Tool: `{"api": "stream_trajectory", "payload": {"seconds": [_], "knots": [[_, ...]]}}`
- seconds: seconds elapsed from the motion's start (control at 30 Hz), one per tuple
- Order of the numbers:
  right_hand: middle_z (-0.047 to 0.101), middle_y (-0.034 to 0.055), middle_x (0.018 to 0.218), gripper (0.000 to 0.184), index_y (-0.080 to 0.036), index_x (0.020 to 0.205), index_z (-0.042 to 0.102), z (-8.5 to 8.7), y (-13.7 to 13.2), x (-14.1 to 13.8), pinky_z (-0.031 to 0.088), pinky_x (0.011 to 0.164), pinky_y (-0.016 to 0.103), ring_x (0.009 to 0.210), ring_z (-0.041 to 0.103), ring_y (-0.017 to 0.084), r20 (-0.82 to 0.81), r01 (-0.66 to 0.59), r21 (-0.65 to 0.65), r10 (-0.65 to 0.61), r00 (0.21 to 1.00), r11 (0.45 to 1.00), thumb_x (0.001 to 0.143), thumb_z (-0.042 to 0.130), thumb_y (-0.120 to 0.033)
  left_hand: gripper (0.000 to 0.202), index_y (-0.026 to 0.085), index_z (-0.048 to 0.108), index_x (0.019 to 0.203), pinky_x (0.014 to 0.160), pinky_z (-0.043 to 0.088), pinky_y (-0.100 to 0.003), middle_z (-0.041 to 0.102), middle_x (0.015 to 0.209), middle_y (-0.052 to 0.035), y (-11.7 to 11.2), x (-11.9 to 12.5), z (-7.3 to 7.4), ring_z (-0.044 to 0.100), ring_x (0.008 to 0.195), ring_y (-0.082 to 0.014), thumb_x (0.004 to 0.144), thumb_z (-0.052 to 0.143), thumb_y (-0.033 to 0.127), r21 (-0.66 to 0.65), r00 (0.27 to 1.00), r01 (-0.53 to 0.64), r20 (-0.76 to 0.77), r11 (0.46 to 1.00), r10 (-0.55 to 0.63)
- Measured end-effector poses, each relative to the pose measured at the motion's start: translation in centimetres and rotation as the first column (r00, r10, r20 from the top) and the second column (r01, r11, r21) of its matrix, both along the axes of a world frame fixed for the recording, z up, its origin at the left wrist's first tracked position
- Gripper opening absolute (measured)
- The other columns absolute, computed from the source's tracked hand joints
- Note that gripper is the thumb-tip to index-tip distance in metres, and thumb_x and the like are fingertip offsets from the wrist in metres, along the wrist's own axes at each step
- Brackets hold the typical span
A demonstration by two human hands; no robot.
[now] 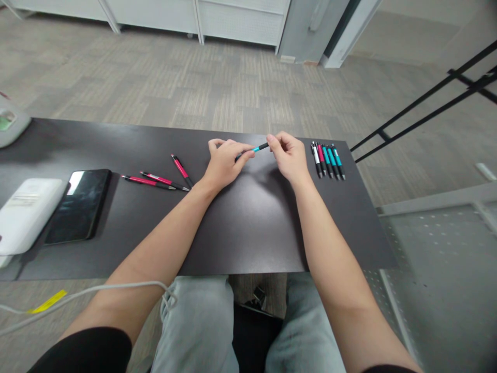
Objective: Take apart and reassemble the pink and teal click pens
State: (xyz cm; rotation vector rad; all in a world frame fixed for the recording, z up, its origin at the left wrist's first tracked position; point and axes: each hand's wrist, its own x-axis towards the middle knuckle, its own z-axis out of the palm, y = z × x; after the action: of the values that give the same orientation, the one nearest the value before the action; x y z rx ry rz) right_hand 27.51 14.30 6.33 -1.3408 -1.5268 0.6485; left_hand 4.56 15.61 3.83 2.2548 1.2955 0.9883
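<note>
A teal pen with a black grip (257,148) is held between my two hands above the dark table. My left hand (227,160) pinches its teal barrel, and part of the pen is hidden behind those fingers. At the black end, the thumb and fingers of my right hand (288,154) are closed on it. To the right, several pens lie side by side in a row: a white one (316,159), a pink one (321,158) and teal ones (333,159). Left of my left hand, three pink pens (163,180) lie loosely at different angles.
A black phone (83,204) and a white device (29,212) sit on the left of the dark table (248,223). A white cable (116,286) with a yellow tag crosses near my left forearm. A black metal frame (419,109) stands beyond the table's right edge.
</note>
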Motion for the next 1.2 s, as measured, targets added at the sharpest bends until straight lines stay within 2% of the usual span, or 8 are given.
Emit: {"api": "stream_trajectory", "payload": {"seconds": [0.13, 0.3, 0.4, 0.6, 0.77, 0.87, 1.07, 1.2], "knots": [[0.039, -0.0045, 0.069, 0.085, -0.03, 0.075, 0.053, -0.18, 0.13, 0.06, 0.041, 0.074, 0.038, 0.074, 0.044, 0.02, 0.024, -0.005, 0.003, 0.005, 1.0, 1.0, 0.109, 0.086, -0.1, 0.027, 0.04, 0.093, 0.124, 0.128, 0.041, -0.067, 0.098, 0.125, -0.0045, 0.1, -0.21, -0.1, 0.084, 0.122, -0.038, 0.124, 0.076, 0.06, 0.023, 1.0, -0.031, -0.003, 0.999, 0.031], [0.039, -0.0043, 0.069, 0.085, -0.03, 0.077, 0.053, -0.17, 0.04, -0.02, 0.042, 0.074, 0.038, 0.075, 0.045, 0.021, 0.013, 0.003, -0.006, -0.003, 1.0, 1.0, 0.108, 0.086, -0.101, 0.032, 0.041, 0.093, 0.138, 0.127, 0.041, -0.067, 0.099, 0.13, -0.006, 0.04, -0.03, -0.29, 0.084, 0.127, -0.0387, 0.129, 0.068, 0.059, 0.012, 1.0, -0.014, 0.007, 1.0, 0.014], [0.04, -0.004, 0.071, 0.086, -0.03, 0.077, 0.054, -0.35, 0.07, 0.08, 0.041, 0.074, 0.038, 0.075, 0.044, 0.02, 0.017, 0.007, 0.007, -0.007, 1.0, 1.0, 0.108, 0.084, -0.104, 0.031, 0.041, 0.094, 0.13, 0.128, 0.04, -0.067, 0.099, 0.128, -0.005, -0.12, 0.17, -0.24, 0.084, 0.125, -0.0379, 0.129, 0.068, 0.057, 0.002, 1.0, 0.002, 0.001, 1.0, -0.002], [0.036, -0.005, 0.068, 0.087, -0.03, 0.075, 0.051, 0.0, 0.11, -0.23, 0.038, 0.073, 0.038, 0.073, 0.04, 0.02, 0.031, -0.005, -0.009, 0.005, 1.0, 1.0, 0.106, 0.085, -0.104, 0.028, 0.04, 0.092, 0.117, 0.125, 0.042, -0.069, 0.096, 0.114, -0.0047, -0.36, 0.11, 0.53, 0.081, 0.121, -0.0394, 0.124, 0.076, 0.062, 0.033, 0.999, -0.049, 0.01, 0.998, 0.049], [0.035, -0.0047, 0.071, 0.081, -0.03, 0.08, 0.052, 0.18, 0.11, -0.49, 0.037, 0.074, 0.038, 0.076, 0.043, 0.021, 0.03, -0.032, -0.029, 0.033, 0.999, 0.999, 0.109, 0.089, -0.096, 0.031, 0.042, 0.092, 0.119, 0.123, 0.043, -0.069, 0.097, 0.116, -0.0045, -0.43, 0.08, 0.68, 0.081, 0.123, -0.0398, 0.125, 0.073, 0.065, 0.054, 0.998, -0.067, 0.017, 0.996, 0.066], [0.035, -0.0045, 0.073, 0.082, -0.03, 0.081, 0.052, -0.19, 0.22, -0.26, 0.036, 0.074, 0.039, 0.077, 0.042, 0.021, 0.03, -0.037, -0.02, 0.038, 0.999, 0.999, 0.108, 0.088, -0.098, 0.031, 0.041, 0.094, 0.124, 0.124, 0.041, -0.07, 0.097, 0.119, -0.0063, -0.44, 0.27, 0.63, 0.08, 0.128, -0.0409, 0.126, 0.071, 0.063, 0.025, 0.996, -0.073, 0.044, 0.997, 0.072], [0.037, -0.0048, 0.071, 0.087, -0.03, 0.079, 0.053, -0.2, 0.11, -0.06, 0.035, 0.073, 0.039, 0.074, 0.039, 0.02, 0.023, -0.031, -0.009, 0.032, 0.999, 0.999, 0.104, 0.084, -0.108, 0.034, 0.041, 0.094, 0.116, 0.128, 0.04, -0.07, 0.097, 0.115, -0.0052, -0.49, 0.48, 0.45, 0.08, 0.127, -0.0405, 0.127, 0.069, 0.061, 0.006, 0.999, -0.038, 0.022, 0.999, 0.037], [0.036, -0.005, 0.07, 0.083, -0.031, 0.08, 0.053, 0.09, -0.03, -0.51, 0.036, 0.072, 0.038, 0.074, 0.041, 0.021, 0.008, -0.035, -0.027, 0.035, 0.999, 0.999, 0.107, 0.087, -0.102, 0.031, 0.041, 0.093, 0.116, 0.131, 0.04, -0.07, 0.096, 0.117, -0.0047, -0.57, 0.17, 0.46, 0.081, 0.126, -0.04, 0.127, 0.07, 0.06, 0.039, 0.999, -0.052, 0.008, 0.998, 0.052]]}}
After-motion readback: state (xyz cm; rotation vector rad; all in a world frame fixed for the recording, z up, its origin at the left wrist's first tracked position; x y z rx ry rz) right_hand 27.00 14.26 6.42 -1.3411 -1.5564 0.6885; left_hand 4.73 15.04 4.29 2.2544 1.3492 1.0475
